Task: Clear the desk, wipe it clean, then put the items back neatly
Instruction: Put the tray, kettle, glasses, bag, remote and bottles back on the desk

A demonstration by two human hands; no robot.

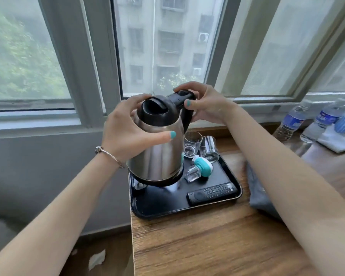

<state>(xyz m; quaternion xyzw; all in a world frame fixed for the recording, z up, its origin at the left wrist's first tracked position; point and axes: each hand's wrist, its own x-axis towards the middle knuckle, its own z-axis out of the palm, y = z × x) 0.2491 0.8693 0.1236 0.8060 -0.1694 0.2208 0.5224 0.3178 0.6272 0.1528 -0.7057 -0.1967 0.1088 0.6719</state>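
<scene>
A steel kettle [159, 154] with a black lid and handle hangs tilted just above the left part of a black tray [167, 206]. My left hand [126, 130] grips its body from the left, thumb across the front. My right hand [203, 104] grips the black handle at the top. On the tray lie a black remote [212, 193], a teal and white plug-in bottle [199, 168] on its side, and two clear glasses [192, 143] at the back. The tray sits on the wooden desk [207, 246] at its left end.
A grey cloth [261, 198] lies on the desk right of the tray, partly under my right forearm. Two water bottles [292, 120] and a white cloth [335, 140] stand at the far right by the window. The desk's left edge drops to the floor.
</scene>
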